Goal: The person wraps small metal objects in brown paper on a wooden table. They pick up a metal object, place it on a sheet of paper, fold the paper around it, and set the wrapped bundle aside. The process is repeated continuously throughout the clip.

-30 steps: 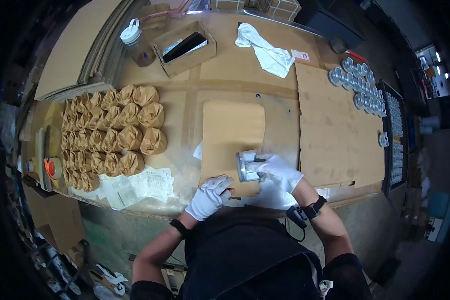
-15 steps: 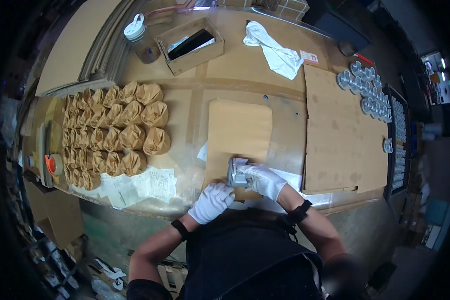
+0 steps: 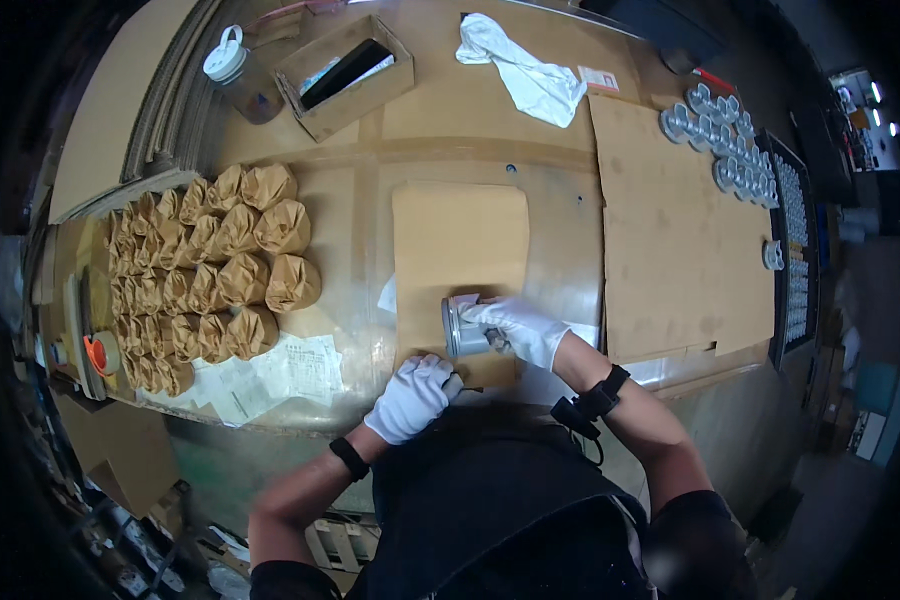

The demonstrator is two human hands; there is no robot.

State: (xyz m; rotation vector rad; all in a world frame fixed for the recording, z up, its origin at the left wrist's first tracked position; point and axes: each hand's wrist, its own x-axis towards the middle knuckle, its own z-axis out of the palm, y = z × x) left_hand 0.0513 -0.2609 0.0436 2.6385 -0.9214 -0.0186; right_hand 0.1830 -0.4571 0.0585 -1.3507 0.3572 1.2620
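**Metal piston lying on its side on brown paper**

Metal piston [image 3: 466, 327], a short silvery cylinder, lies tipped over on the near end of a brown paper sheet [image 3: 460, 240] spread on the workbench [image 3: 560, 180]. Its long axis runs roughly left to right, with the flat round crown facing the person's left and the open skirt end turned toward the right hand.

The right hand [image 3: 520, 328], in a white glove, is closed around the skirt end of the piston, fingers wrapped over the top. The left hand [image 3: 412, 397], also gloved in white, sits at the near edge of the paper sheet with fingers curled down on it; whether it pinches the paper or only presses on it cannot be told (the fingertips are hidden). The two hands are near each other but apart.

To the left, well apart, stand rows of brown paper-wrapped bundles [image 3: 210, 270]. To the far right, more bare metal pistons [image 3: 715, 125] cluster beside a large cardboard sheet [image 3: 670, 230]. A white cloth [image 3: 530, 70] lies at the far edge.
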